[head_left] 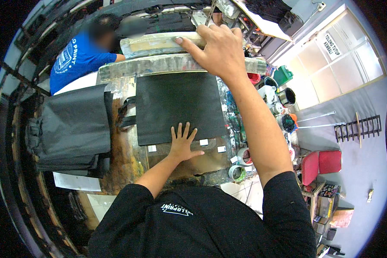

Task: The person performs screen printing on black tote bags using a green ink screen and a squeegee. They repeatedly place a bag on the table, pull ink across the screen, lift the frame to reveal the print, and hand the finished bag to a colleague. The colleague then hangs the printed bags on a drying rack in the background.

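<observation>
A flat black fabric bag point(180, 107) lies on the stained worktable, its handles point(127, 112) sticking out to the left. My left hand point(183, 144) rests on the bag's near edge with its fingers spread, the thumb over the table surface. At the far side stands a raised, paint-smeared screen printing frame point(155, 46), seen nearly edge-on. My right hand point(222, 50) grips the right end of its upper edge, fingers over the top and thumb on the near face. Below it runs a second pale, stained bar point(148, 65). Small white pads point(221, 149) sit along the bag's near side.
A stack of black bags point(75, 124) lies to the left. Paint cans point(287, 97) and tape rolls point(237, 172) crowd the table's right edge. A person in a blue shirt point(79, 56) is at the far left. A red chair point(320, 165) stands right, near the wall.
</observation>
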